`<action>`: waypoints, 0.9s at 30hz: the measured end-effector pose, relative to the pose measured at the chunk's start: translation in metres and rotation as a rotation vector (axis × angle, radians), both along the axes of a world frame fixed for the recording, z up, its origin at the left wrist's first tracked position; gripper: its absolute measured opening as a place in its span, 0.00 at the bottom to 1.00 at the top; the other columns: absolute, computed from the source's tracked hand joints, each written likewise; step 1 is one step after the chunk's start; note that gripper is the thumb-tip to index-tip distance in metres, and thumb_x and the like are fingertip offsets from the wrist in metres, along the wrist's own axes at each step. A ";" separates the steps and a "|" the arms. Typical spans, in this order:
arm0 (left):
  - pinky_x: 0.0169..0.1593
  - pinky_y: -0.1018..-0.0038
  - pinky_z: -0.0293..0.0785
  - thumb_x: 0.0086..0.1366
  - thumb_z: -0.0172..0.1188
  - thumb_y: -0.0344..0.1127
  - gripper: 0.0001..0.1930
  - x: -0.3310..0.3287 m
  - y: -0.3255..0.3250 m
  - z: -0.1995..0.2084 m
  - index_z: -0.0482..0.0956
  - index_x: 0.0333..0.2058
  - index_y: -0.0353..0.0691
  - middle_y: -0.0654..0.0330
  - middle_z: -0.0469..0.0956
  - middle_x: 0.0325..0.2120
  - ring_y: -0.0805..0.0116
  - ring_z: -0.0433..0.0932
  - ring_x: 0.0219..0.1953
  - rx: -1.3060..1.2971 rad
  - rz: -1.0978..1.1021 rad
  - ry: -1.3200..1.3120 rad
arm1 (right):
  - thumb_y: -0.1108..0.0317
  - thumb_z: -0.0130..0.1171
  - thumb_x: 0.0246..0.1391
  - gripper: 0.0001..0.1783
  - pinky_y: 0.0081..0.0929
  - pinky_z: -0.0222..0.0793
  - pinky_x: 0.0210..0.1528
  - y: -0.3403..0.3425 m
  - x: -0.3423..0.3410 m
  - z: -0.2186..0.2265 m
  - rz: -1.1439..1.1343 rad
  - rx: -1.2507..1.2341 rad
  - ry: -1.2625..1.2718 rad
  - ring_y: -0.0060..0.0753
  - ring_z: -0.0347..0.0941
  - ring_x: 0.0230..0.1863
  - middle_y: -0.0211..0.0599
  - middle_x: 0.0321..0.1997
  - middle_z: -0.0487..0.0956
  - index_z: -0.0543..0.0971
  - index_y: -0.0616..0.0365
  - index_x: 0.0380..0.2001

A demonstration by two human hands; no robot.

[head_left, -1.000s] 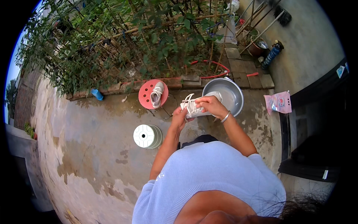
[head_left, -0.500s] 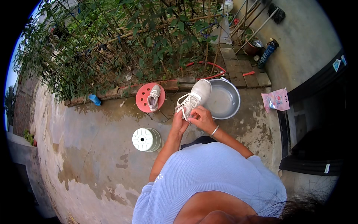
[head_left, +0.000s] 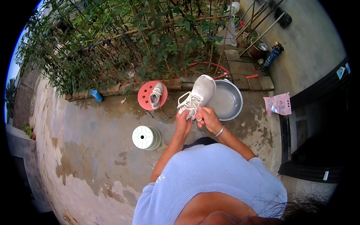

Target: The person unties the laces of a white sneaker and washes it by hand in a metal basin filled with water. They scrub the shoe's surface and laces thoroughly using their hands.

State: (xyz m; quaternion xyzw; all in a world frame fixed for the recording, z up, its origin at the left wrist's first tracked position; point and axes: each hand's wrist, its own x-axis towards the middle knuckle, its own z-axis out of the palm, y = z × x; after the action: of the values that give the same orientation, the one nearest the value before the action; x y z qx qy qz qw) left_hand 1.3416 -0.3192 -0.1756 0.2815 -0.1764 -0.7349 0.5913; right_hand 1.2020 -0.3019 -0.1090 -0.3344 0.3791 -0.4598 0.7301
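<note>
A pale sneaker [head_left: 203,90] with white laces is held up in front of me, its toe pointing away and slightly right. Around its heel end wraps my left hand [head_left: 183,123], closed on the shoe. Right beside the shoe's opening, my right hand [head_left: 209,119] is closed in a pinch on a shoelace end [head_left: 198,119], mostly hidden by the fingers. The matching sneaker [head_left: 156,95] rests on a round red stool [head_left: 144,100] with holes in its top. Partly behind the held shoe stands a grey metal basin [head_left: 240,101] with cloudy water.
A pale green upturned bucket-like stool [head_left: 146,137] stands at left on wet concrete. Beyond it lies a blue cup [head_left: 96,95] by the brick edging of a plant bed. To the right are a pink bag [head_left: 278,104] and a dark doorway; long-handled tools [head_left: 262,34] lean at the wall.
My right hand has shifted a little right, away from the left hand, and its fingers have curled in more. The sneaker has tilted slightly and its toe has moved up and right.
</note>
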 end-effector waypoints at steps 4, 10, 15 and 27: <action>0.42 0.69 0.76 0.65 0.49 0.32 0.13 0.000 -0.001 0.007 0.71 0.48 0.37 0.57 0.77 0.42 0.64 0.78 0.42 0.060 0.040 0.074 | 0.66 0.46 0.63 0.13 0.20 0.69 0.22 0.008 -0.003 0.019 -0.017 -0.123 0.210 0.23 0.72 0.20 0.32 0.24 0.74 0.74 0.63 0.29; 0.54 0.57 0.70 0.68 0.45 0.43 0.21 0.002 0.001 0.000 0.65 0.55 0.38 0.52 0.72 0.51 0.56 0.72 0.53 0.017 -0.095 0.131 | 0.75 0.59 0.48 0.06 0.26 0.73 0.26 0.001 0.004 0.006 -0.311 -0.686 0.837 0.30 0.76 0.23 0.39 0.26 0.76 0.75 0.63 0.31; 0.57 0.70 0.67 0.63 0.46 0.26 0.20 -0.006 0.007 0.024 0.67 0.54 0.33 0.56 0.72 0.50 0.64 0.71 0.53 -0.047 0.046 0.000 | 0.75 0.64 0.41 0.07 0.26 0.71 0.25 0.002 0.013 0.005 -0.441 -0.611 0.878 0.30 0.76 0.22 0.38 0.23 0.75 0.74 0.63 0.23; 0.47 0.77 0.71 0.58 0.57 0.28 0.17 0.014 -0.001 0.011 0.73 0.47 0.34 0.62 0.77 0.41 0.73 0.75 0.41 -0.293 0.055 -0.548 | 0.77 0.57 0.44 0.05 0.14 0.58 0.18 -0.007 -0.003 -0.011 -0.290 -0.451 0.711 0.13 0.63 0.16 0.24 0.16 0.70 0.72 0.60 0.19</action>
State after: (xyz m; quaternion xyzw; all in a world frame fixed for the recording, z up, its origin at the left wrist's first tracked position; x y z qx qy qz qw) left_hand 1.3560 -0.3200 -0.1650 0.3855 -0.4254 -0.5822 0.5757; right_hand 1.1987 -0.3088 -0.1197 -0.5659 0.5400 -0.4848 0.3912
